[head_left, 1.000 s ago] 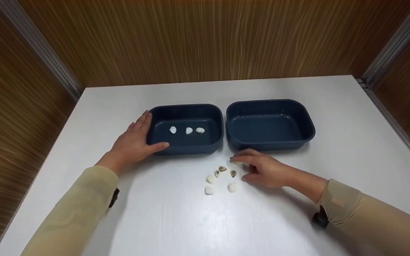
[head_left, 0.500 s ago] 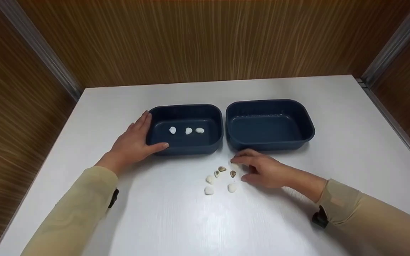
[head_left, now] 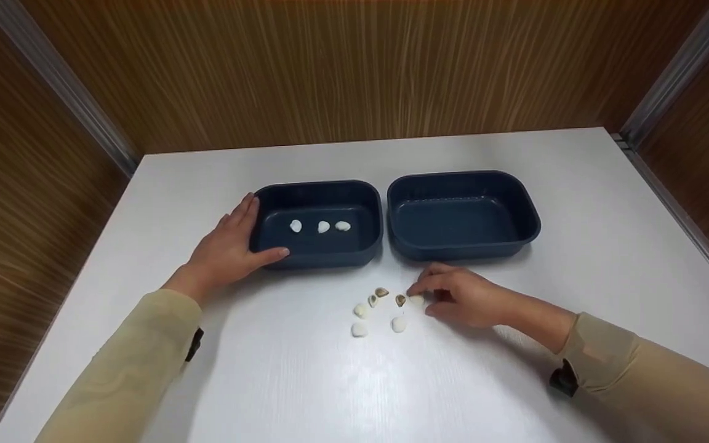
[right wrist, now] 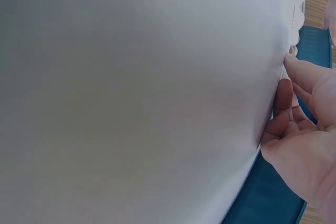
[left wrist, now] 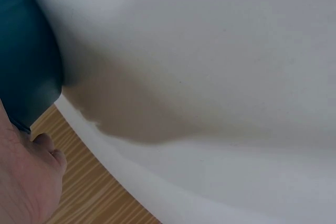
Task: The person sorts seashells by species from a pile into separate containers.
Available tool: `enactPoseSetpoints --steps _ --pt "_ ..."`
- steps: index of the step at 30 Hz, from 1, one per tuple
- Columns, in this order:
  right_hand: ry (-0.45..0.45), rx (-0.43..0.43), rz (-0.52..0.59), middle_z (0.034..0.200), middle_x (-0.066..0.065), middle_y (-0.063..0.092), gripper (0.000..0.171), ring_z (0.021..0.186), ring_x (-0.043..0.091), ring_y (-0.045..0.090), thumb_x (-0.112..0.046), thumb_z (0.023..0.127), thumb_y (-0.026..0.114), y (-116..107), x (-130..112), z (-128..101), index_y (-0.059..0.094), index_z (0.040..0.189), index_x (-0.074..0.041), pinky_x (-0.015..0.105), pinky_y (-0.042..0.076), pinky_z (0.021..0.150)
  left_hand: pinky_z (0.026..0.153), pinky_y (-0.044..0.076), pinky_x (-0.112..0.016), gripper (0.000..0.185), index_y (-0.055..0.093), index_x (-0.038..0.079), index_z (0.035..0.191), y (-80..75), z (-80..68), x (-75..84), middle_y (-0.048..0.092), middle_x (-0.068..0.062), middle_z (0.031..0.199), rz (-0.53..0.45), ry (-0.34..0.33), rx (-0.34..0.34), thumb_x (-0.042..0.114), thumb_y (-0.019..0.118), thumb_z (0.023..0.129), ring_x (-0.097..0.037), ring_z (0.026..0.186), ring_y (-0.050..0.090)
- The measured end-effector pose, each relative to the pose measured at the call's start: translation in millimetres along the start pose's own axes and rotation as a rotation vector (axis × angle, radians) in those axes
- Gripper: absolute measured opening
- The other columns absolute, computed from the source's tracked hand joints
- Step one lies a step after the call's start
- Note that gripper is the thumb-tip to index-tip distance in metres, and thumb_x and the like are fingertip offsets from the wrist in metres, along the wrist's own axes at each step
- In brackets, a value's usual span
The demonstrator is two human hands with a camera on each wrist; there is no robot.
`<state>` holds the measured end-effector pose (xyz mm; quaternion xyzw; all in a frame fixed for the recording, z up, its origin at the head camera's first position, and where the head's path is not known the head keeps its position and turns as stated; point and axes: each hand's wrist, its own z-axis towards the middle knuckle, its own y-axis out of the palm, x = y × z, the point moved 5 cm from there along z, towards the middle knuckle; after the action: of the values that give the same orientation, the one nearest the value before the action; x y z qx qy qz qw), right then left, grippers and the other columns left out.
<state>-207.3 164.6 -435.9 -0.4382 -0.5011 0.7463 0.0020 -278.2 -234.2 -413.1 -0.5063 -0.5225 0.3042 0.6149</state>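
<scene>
Left hand (head_left: 225, 249) flat, right hand (head_left: 462, 296) pinching

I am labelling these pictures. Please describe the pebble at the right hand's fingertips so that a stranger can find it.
On the white table, in front of the two dark blue tubs, lies a small cluster of stones. The white pebble is at its right edge, touched by the right hand; its neighbour, the brown stone, is darker.

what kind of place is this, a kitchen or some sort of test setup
Most likely a staged tabletop booth, not a kitchen: a bare white table is boxed in on three sides by wood-grain panels with metal corner strips, and holds only two dark blue trays and small pebbles and shells.
</scene>
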Motion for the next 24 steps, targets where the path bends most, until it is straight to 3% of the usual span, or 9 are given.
enactPoseSetpoints --steps 6,14,24 --pt "0.03 -0.026 0.028 0.11 0.004 0.07 0.03 0.094 0.021 0.062 0.003 0.094 0.078 -3.0 2.9 -7.0 0.078 0.122 -0.008 0.028 0.055 0.081 0.128 0.016 -0.057 0.123 0.001 0.007 0.171 0.4 0.0 -0.6 -0.003 -0.009 0.179 -0.003 0.004 0.004 0.084 0.053 0.092 -0.04 0.162 0.011" --pt "0.083 -0.038 0.147 0.108 0.004 0.071 0.032 0.095 0.021 0.064 0.001 0.093 0.08 -3.2 7.7 -6.4 0.078 0.123 -0.007 0.022 0.053 0.081 0.13 0.013 -0.054 0.123 -0.001 0.007 0.171 1.3 1.2 -0.7 -0.005 -0.008 0.179 -0.001 -0.003 -0.007 0.085 0.052 0.091 -0.037 0.163 0.009" --pt "0.105 -0.04 0.176 0.107 0.003 0.071 0.03 0.093 0.021 0.063 -0.003 0.093 0.082 -1.9 10.3 -5.7 0.08 0.122 -0.01 0.021 0.052 0.08 0.13 0.012 -0.052 0.124 -0.001 0.008 0.171 1.8 1.1 -1.0 -0.004 -0.008 0.179 0.004 -0.012 -0.005 0.086 0.053 0.091 -0.036 0.163 0.009"
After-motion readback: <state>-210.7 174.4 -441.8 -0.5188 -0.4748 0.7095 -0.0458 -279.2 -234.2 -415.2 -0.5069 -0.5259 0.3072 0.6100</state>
